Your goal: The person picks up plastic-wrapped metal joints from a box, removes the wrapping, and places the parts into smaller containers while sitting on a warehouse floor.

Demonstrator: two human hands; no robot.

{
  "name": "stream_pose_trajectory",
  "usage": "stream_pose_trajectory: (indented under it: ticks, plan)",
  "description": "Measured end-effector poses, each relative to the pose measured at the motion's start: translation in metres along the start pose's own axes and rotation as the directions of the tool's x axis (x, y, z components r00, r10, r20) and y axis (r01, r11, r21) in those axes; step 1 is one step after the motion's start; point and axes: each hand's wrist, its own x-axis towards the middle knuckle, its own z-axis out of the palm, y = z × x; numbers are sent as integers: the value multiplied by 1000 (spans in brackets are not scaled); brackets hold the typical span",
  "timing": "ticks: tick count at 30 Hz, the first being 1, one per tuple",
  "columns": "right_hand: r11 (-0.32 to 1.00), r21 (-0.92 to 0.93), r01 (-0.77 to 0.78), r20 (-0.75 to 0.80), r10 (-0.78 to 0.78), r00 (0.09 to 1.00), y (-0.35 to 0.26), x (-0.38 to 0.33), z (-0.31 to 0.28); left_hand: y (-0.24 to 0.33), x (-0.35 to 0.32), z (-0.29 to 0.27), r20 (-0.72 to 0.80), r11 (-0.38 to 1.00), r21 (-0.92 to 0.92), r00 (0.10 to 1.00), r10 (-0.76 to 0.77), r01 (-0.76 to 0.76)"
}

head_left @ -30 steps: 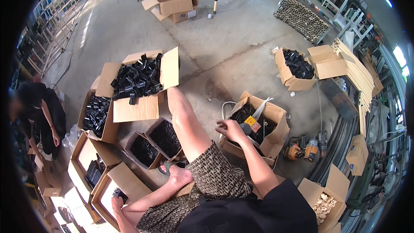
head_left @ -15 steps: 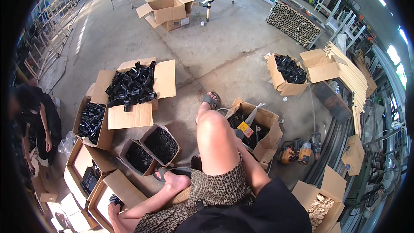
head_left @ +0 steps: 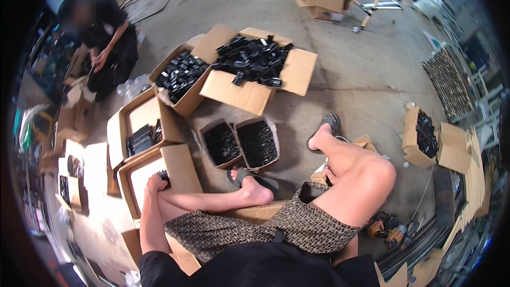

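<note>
My left hand [head_left: 154, 184] is closed around a small bunch of black ribbed plastic pieces [head_left: 165, 177]. It is over the near-left open cardboard box [head_left: 183, 167], by the inner flap. Beyond it, another open box [head_left: 171, 122] holds a neat row of flat black parts [head_left: 142, 139]. Only part of my right hand [head_left: 330, 176] shows beneath my raised right leg, beside a partly hidden cardboard box [head_left: 361, 142]. The leg covers most of the fingers, so their grip cannot be made out.
Two small cartons [head_left: 241, 159] of tiny black parts stand before my left foot. Larger boxes of black fittings [head_left: 252, 58] lie beyond. A person [head_left: 106, 48] in dark clothes sits at far left. Power tools [head_left: 390, 231] are on the floor at right, near long pale tubes [head_left: 473, 175].
The view has swung left, so the boxes appear farther right and the other person shows more fully. My left hand still holds the black pieces; part of my right hand now shows under my leg.
</note>
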Motion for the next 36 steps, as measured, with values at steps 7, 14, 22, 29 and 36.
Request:
stream_pose_trajectory:
  ticks: [7,14,22,29,36]
  plan:
    - [999,-15,-31,-44,31,999,11,6,1,20,-4,-1,-83,983,-156,993,80,-92]
    - [999,42,-6,-82,9,997,7,-2,-5,24,-11,7,-146,976,-188,986,81,-108]
    - [906,388,169,-255,-71,964,24,-32,-112,-7,-19,28,-245,918,-389,969,-29,-71]
    - [821,345,456,-333,-347,877,-121,23,-154,21,-35,13,-202,919,-377,979,37,-113]
    - [792,123,598,360,-597,717,-255,50,21,22,-54,13,-245,884,-467,966,-86,-40]
